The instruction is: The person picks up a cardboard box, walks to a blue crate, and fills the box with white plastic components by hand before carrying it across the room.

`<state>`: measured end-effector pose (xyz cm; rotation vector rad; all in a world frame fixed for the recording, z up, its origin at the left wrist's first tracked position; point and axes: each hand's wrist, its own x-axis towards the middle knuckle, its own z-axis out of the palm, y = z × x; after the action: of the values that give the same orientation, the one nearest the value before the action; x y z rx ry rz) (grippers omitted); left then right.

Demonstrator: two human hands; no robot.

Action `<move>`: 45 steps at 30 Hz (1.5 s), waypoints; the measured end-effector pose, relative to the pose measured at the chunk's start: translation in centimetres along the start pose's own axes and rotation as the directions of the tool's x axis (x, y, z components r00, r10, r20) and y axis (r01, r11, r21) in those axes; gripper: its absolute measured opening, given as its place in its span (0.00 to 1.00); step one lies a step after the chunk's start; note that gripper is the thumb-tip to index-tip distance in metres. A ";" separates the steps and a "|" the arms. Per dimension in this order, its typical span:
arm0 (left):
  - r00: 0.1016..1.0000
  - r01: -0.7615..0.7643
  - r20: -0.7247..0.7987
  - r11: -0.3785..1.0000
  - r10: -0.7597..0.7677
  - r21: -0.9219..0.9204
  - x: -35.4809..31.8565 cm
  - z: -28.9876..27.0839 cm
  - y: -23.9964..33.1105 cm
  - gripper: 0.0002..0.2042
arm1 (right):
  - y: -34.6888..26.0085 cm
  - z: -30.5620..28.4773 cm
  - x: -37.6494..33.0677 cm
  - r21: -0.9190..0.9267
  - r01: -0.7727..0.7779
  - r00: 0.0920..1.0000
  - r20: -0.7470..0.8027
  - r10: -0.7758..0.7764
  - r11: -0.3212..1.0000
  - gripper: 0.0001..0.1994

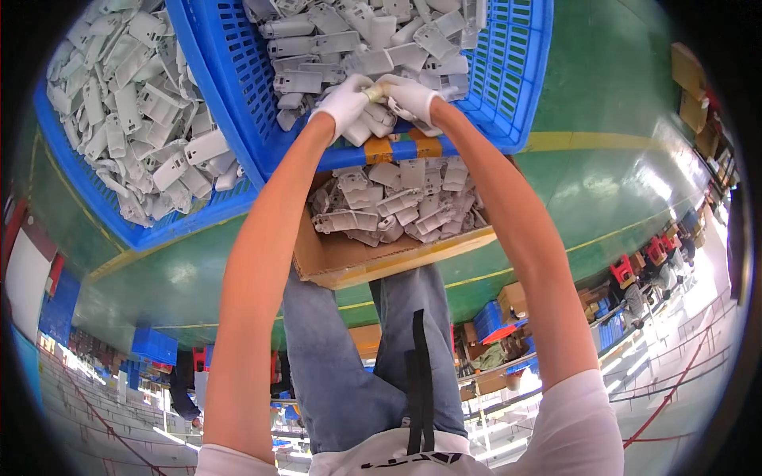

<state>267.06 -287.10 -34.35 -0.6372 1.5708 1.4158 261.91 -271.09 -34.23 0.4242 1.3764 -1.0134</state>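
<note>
Plastic parts [373, 127], pale grey and moulded, sit pinched between your two gloved hands over the near edge of the middle blue crate [508, 103]. Your left hand [345, 101] is curled shut over the top of one grey piece, fingers folded down onto it. Your right hand [410, 99] meets it from the right, fingers closed round the same small cluster, and a short tan-coloured bit shows just where the two gloves touch. I cannot tell whether you hold one piece or two pressed together.

More of the same grey parts fill that crate on its far side, heaped loosely. Orange tape patches [403, 149] mark the crate's near rim right under your hands. Nearer to you, a cardboard box [357, 266] holds another heap of the grey pieces, resting over your knees. To the left, a second blue crate [151, 230] lies full of them too, on the green floor [603, 182].
</note>
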 end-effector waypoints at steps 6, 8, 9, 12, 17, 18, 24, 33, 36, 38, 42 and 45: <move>0.916 -0.337 -0.006 0.778 0.401 0.530 -12.3 2.0 3.8 0.14 | 0.7 1.8 -10.3 -0.726 0.295 0.894 -0.021 -0.448 0.621 0.20; 0.953 -0.297 0.073 0.853 0.296 0.429 -15.4 3.7 3.7 0.13 | 0.8 2.8 -14.4 -0.654 0.369 0.887 0.037 -0.459 0.660 0.21; 0.973 -0.208 0.187 0.874 0.137 0.440 -16.9 3.9 4.2 0.14 | 2.0 3.5 -15.8 -0.616 0.281 0.939 0.017 -0.344 0.736 0.19; 0.874 -0.095 0.482 0.947 -0.069 0.307 -18.7 4.9 -1.2 0.20 | 5.2 4.3 -17.4 -0.733 0.112 0.990 0.139 -0.014 0.671 0.20; 0.968 -0.251 0.156 0.806 0.197 0.536 -14.2 0.3 4.6 0.14 | 1.8 -1.3 -14.6 -0.917 0.248 0.956 0.179 -0.232 0.312 0.10; 0.958 -0.179 -0.105 0.845 0.266 0.504 -12.5 -1.8 5.5 0.14 | -1.6 -2.0 -13.7 -0.938 0.294 0.877 0.188 -0.443 0.184 0.11; 0.793 0.466 -0.571 0.814 -0.212 0.346 2.5 -7.0 -3.9 0.42 | 3.7 -10.9 1.1 -0.643 -0.045 0.732 -0.542 -0.413 0.765 0.30; 0.872 0.321 -0.432 0.935 -0.231 0.147 6.6 -4.6 -6.3 0.34 | 1.8 -5.4 6.8 -0.758 0.036 0.892 -0.269 -0.363 0.652 0.32; 0.977 0.211 -0.175 0.644 -0.120 0.735 3.0 1.0 -5.8 0.26 | 3.1 -4.0 3.5 -0.525 -0.120 0.993 -0.076 0.094 0.843 0.32; 0.978 0.208 -0.161 0.694 -0.134 0.689 0.8 2.3 -4.7 0.26 | 3.5 -1.5 1.3 -0.758 -0.055 0.998 -0.055 0.020 0.650 0.35; 0.994 -0.091 0.033 0.609 0.106 0.788 -1.1 1.8 -3.4 0.20 | 3.4 -1.6 -1.9 -0.813 0.169 0.951 -0.014 -0.310 0.557 0.29; 0.950 -0.197 0.008 0.576 0.314 0.794 -5.7 1.5 -3.5 0.17 | -0.3 1.5 -6.8 -0.774 0.177 0.936 -0.059 -0.347 0.608 0.24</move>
<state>273.10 -287.47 -31.09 0.0562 2.2406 0.7040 263.38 -270.04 -27.54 -0.3449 1.9537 -0.5235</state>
